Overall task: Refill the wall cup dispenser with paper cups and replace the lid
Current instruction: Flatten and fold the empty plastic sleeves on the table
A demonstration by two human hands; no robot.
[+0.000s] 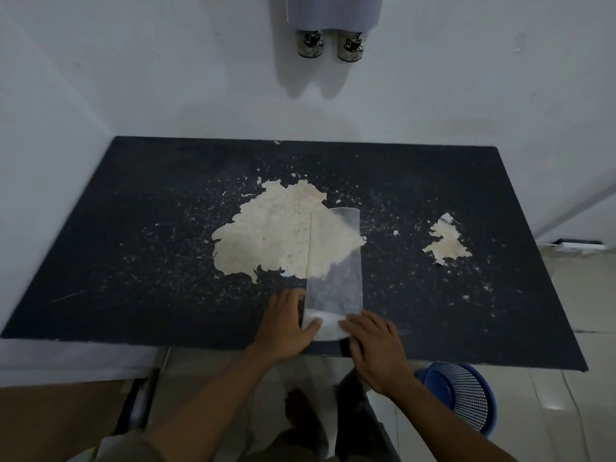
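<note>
The wall cup dispenser (pixel 333 11) hangs at the top of the view, with two printed paper cups (pixel 310 44) (pixel 351 46) sticking out of its bottom. A long clear plastic sleeve (pixel 335 261) lies flat on the black table (pixel 133 261), running away from me. Its near end shows something white (pixel 325 325); I cannot tell what it is. My left hand (pixel 285 325) holds that end from the left, thumb on the white part. My right hand (pixel 375 345) holds it from the right with its fingertips. No lid is in view.
The tabletop has large peeled pale patches (pixel 276 228) (pixel 446 245) and many small flakes. A blue mesh basket (pixel 463 395) stands on the floor under the table's near right corner. White walls close in at the back and on the left.
</note>
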